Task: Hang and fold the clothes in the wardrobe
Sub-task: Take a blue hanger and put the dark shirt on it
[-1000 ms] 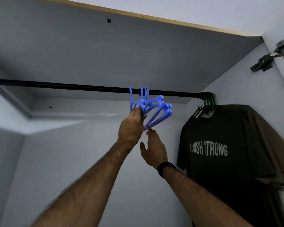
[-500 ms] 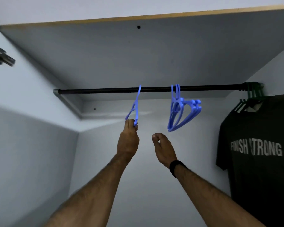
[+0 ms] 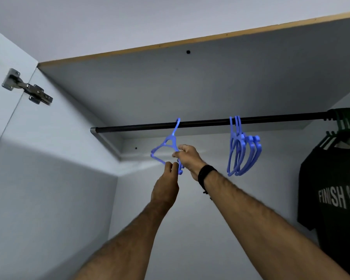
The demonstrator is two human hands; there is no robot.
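While both hands, left hand (image 3: pixel 166 183) and right hand (image 3: pixel 189 158), grip one blue hanger (image 3: pixel 167 146) hooked on the rail (image 3: pixel 206 124), unhooking it for a garment likely follows.

Only one piece of text can be read. On the chest of the dark short-sleeved cotton T-shirt (image 3: pixel 331 209), hung at the right end of the rail, pale block capitals are printed: "FINISH" is seen whole, followed by "ST", where the lettering is cut off by the picture's right edge.
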